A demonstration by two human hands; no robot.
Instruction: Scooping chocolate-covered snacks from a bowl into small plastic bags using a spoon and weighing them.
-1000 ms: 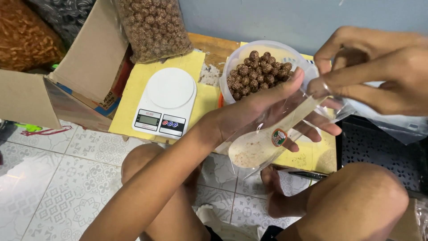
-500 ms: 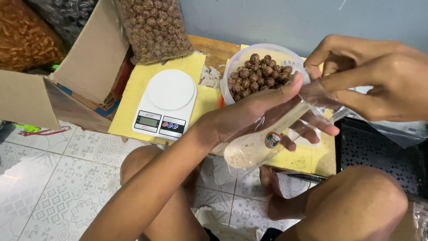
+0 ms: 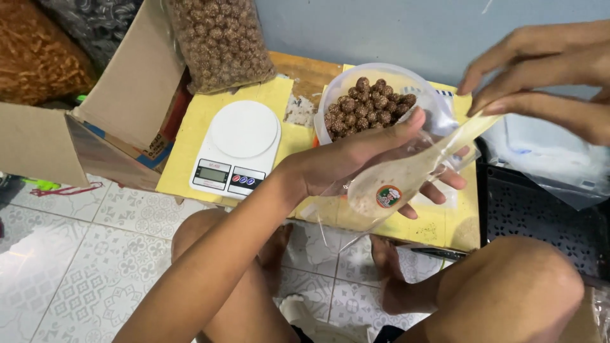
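Clear plastic pouch [image 3: 406, 181], thin, glossy, long and rounded at the near end, w/ a small round sticker low on it, lies across the left hand [image 3: 362, 159]; palm up, fingers loosely spread under the pouch, thumb over its far side, so it cradles more than clamps it. Pouch looks empty apart from a dusty film inside. Right hand [image 3: 546, 82] comes in from the far right, fingers bunched and pinching the pouch's narrow upper end, which is drawn taut. Pouch sits mid-right in the scene, just near of the bowl [image 3: 438, 105]: round, translucent plastic, heaped w/ small brown bumpy balls [image 3: 368, 105]. Bowl stands on a low table [image 3: 305, 70] of wood covered w/ flat yellow sheets. Left of the bowl, a white kitchen scale [image 3: 238, 146]: smooth round platter, grey display and buttons on its near edge, nothing on it. Far left of that, a big clear bag [image 3: 219, 38] packed w/ the same brown balls leans by a cardboard box [image 3: 95, 127], flaps open; box contents mostly hidden. Far-left corner: another bag [image 3: 32, 54] of orange-brown crinkly stuff. Right edge: crumpled clear plastic [image 3: 559, 159] over a black perforated crate [image 3: 540, 209]. Floor [image 3: 76, 254] is glossy patterned tile; person's bare knees near.
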